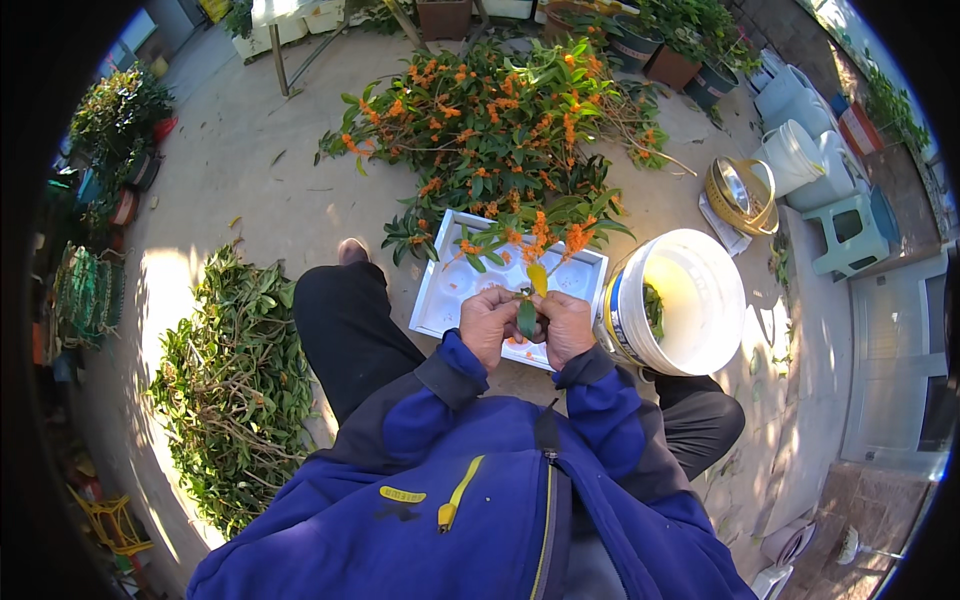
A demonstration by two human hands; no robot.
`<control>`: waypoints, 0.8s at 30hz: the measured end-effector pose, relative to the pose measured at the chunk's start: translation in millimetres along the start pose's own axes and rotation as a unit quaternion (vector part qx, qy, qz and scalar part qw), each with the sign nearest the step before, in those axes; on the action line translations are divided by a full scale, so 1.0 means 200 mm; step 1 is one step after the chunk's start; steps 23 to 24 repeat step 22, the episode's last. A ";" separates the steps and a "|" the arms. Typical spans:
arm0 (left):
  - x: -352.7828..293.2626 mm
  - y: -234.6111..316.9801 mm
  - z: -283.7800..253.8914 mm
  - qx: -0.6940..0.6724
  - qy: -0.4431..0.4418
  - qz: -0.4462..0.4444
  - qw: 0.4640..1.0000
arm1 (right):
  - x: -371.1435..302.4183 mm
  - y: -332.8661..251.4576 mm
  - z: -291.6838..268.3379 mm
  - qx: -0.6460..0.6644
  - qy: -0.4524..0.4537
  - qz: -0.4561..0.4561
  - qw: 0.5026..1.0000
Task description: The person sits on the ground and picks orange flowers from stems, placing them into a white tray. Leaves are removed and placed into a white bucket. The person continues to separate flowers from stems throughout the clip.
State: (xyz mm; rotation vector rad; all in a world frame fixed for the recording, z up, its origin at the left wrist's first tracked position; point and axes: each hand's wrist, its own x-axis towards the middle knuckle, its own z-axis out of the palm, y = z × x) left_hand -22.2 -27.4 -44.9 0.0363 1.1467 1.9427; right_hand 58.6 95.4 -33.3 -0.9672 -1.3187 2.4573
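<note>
My left hand (487, 325) and my right hand (566, 327) meet above a white shallow tray (432, 290). Both are closed on a small leafy sprig with orange blossom (541, 232), a yellow leaf (538, 278) and a green leaf (527, 318) hanging between the hands. The fingertips partly cover its stem. Small orange petals lie in the tray. Beyond it spreads a large heap of flowering branches (490, 120), whose near twigs overhang the tray's far side.
A white bucket (690, 300) with some green leaves inside stands right of the tray. Stripped leafy branches (235, 380) are piled at my left. A wicker basket (742, 195), a pale green stool (845, 230) and white pails (792, 155) stand at the right. Potted plants (690, 40) line the back.
</note>
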 end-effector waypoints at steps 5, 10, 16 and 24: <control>0.03 0.04 -0.03 -0.055 0.013 -0.020 0.998 | 0.06 0.02 -0.08 -0.101 0.053 -0.024 0.993; 0.04 0.07 -0.06 -0.086 -0.002 -0.034 0.996 | 0.16 0.04 -0.13 -0.242 0.105 -0.137 0.955; 0.02 0.07 -0.05 -0.094 0.000 -0.060 0.994 | 0.08 -0.11 0.04 -0.074 0.008 -0.094 0.993; 0.02 0.04 -0.04 -0.030 -0.009 -0.069 0.997 | 0.12 -0.07 -0.02 -0.090 0.012 -0.103 0.990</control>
